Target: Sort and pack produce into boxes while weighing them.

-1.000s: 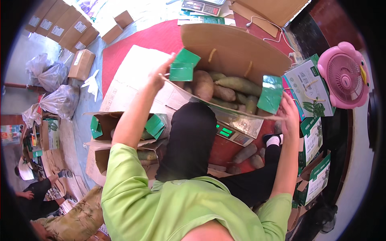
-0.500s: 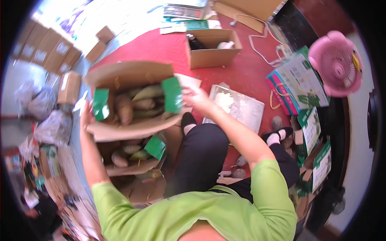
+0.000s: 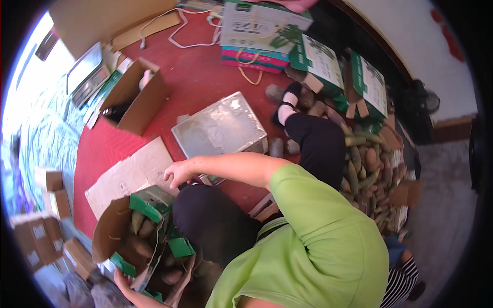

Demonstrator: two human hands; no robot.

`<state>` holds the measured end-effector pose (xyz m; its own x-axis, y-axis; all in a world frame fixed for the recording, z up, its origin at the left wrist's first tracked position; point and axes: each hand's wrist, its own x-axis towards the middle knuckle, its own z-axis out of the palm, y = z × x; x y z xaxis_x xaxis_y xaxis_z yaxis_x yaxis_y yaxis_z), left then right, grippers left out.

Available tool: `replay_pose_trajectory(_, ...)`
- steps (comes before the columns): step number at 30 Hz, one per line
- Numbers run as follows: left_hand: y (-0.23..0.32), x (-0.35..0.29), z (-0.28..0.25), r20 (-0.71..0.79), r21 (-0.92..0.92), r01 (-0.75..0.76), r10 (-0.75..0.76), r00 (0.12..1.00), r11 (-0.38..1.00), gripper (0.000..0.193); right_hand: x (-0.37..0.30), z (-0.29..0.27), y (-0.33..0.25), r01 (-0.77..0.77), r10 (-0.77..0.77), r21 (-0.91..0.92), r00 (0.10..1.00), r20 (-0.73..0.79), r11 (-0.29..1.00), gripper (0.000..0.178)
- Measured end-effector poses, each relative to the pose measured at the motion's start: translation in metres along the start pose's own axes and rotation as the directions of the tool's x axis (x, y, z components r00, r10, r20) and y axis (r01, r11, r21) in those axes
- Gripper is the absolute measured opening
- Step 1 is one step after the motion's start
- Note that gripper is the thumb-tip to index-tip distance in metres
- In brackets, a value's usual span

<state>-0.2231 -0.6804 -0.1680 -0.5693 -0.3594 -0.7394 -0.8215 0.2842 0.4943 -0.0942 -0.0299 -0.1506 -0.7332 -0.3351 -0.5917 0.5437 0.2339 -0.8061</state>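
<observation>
Left hand (image 3: 122, 281) touches the near end of the open box (image 3: 107, 231), by a green flap (image 3: 122, 264). Most of its fingers are hidden, so I can't tell if it grips or just pushes. The box is by the lower left edge of the red mat (image 3: 190, 77), with roots (image 3: 138, 246) in it and its brown lid up on the left side. Its long way runs from the left hand up to the far end, near the right hand (image 3: 178, 172). So the left hand is the nearer one, right on the box. Just above the box, a flat card (image 3: 131, 174) lies along the mat's lower left edge.

Next to the box, on its right, is a second box (image 3: 179, 247) with more roots, close by the dark knee (image 3: 205, 215). Just past the first box's far corner, the right hand looks apart from it. Its fingers are loose, with nothing seen in them. More to the right, a scale (image 3: 218, 128) sits on the mat. Farthest right is a big heap of roots (image 3: 367, 169).
</observation>
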Motion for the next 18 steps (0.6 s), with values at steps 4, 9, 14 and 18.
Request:
replay_pose_trajectory(4,0.001,-0.019,0.0,-0.188,0.023,-0.144,0.146,0.971,0.989,0.048,-0.025,-0.025,0.057,0.01,-0.029,-0.078,0.97,-0.241,0.997,0.051)
replay_pose_trajectory(9,0.029,-0.055,0.005,-0.359,0.192,-0.415,0.457,0.814,0.89,0.045,-0.085,-0.052,0.074,-0.071,0.047,-0.05,0.924,-0.379,0.996,0.047)
replay_pose_trajectory(14,0.091,-0.144,0.116,-0.183,0.62,-0.667,0.903,0.389,0.413,0.034,-0.134,-0.085,0.106,0.034,-0.052,-0.043,0.827,-0.56,0.998,0.043)
replay_pose_trajectory(18,0.125,-0.254,0.217,0.091,0.388,-0.91,0.977,0.194,0.145,0.025,-0.193,-0.111,0.074,0.152,-0.165,-0.074,0.77,-0.616,0.986,0.042)
